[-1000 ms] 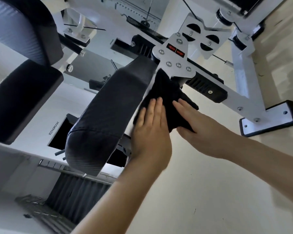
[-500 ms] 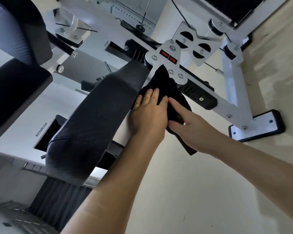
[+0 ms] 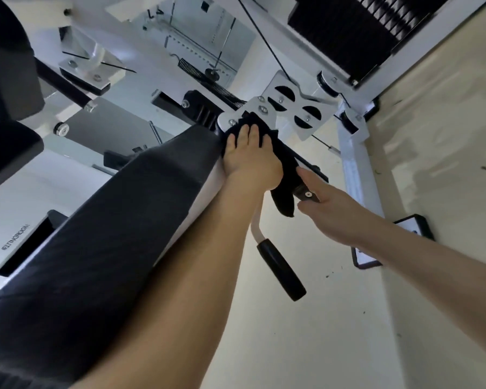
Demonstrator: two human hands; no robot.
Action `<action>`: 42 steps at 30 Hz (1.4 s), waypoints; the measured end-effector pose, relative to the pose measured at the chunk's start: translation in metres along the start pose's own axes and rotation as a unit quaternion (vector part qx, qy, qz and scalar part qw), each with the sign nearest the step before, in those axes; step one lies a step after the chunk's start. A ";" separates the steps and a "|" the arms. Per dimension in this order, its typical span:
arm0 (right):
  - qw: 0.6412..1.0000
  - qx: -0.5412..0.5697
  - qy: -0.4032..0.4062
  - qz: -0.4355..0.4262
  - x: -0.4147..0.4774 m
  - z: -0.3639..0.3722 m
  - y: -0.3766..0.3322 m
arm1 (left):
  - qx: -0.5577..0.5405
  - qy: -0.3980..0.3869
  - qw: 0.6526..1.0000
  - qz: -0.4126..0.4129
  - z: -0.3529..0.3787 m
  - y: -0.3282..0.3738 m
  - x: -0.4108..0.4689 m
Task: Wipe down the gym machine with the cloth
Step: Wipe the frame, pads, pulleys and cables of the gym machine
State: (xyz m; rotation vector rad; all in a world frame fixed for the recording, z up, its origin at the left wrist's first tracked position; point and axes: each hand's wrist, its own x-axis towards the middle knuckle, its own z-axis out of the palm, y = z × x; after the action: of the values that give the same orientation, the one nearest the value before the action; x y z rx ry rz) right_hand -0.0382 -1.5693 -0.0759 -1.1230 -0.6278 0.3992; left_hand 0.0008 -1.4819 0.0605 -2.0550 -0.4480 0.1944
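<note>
A black cloth [image 3: 285, 175] lies over the white bolted plate [image 3: 270, 115] of the gym machine, past the end of a long black pad [image 3: 129, 220]. My left hand [image 3: 250, 158] presses flat on the cloth with straight fingers, fingertips near the plate's bolts. My right hand [image 3: 328, 209] is just right of the hanging end of the cloth, thumb and fingers around a black bracket [image 3: 306, 193] on the machine's arm. Part of the cloth is hidden under my left hand.
A white bar with a black grip handle [image 3: 281, 270] hangs below my hands. The white frame leg [image 3: 357, 175] and its black-edged foot [image 3: 415, 228] stand on the beige floor at right. A black seat and backrest [image 3: 9, 80] are at left, and weight plates [image 3: 345, 32] at top.
My left hand has slid the cloth up along the machine onto the bolted plate. My right hand came off the cloth and now sits on the black bracket. The view moved closer.
</note>
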 end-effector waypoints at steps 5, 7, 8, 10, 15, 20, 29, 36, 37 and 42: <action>0.998 0.054 0.030 -0.001 0.025 -0.010 0.004 | 0.029 -0.027 0.997 0.059 -0.002 0.012 0.007; 0.997 0.074 0.027 -0.004 0.037 -0.005 0.005 | 0.049 -0.021 0.996 0.074 0.008 0.008 -0.007; 0.997 0.073 0.020 -0.008 0.041 0.001 0.005 | 0.053 -0.017 0.996 0.075 0.013 0.005 -0.013; 0.997 0.075 0.006 -0.021 0.049 0.016 0.006 | 0.040 0.005 0.997 0.059 0.018 0.003 -0.018; 0.993 0.114 0.020 -0.020 0.060 0.017 0.016 | 0.038 0.070 0.997 0.019 0.012 0.015 0.015; 0.995 0.085 0.049 0.006 0.048 -0.005 0.037 | 0.088 0.032 0.990 0.110 0.017 0.028 0.025; 0.998 0.021 0.005 -0.067 0.054 0.000 0.007 | -0.010 0.153 0.988 -0.016 0.012 0.004 -0.005; 0.992 -0.032 -0.043 -0.111 0.079 0.006 -0.010 | -0.018 0.101 0.995 0.004 0.006 0.001 -0.034; 0.990 -0.032 -0.048 -0.127 0.072 0.010 -0.010 | -0.024 0.109 0.994 0.003 0.008 -0.002 -0.048; 0.977 -0.003 -0.078 -0.199 0.032 0.042 -0.019 | -0.058 0.123 0.990 -0.039 0.016 -0.021 -0.112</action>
State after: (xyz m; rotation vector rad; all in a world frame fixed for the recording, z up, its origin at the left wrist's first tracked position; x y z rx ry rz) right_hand -0.0415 -1.5281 -0.0375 -0.9480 -0.9716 0.1394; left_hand -0.1123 -1.5039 0.0656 -2.1366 -0.3930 -0.1360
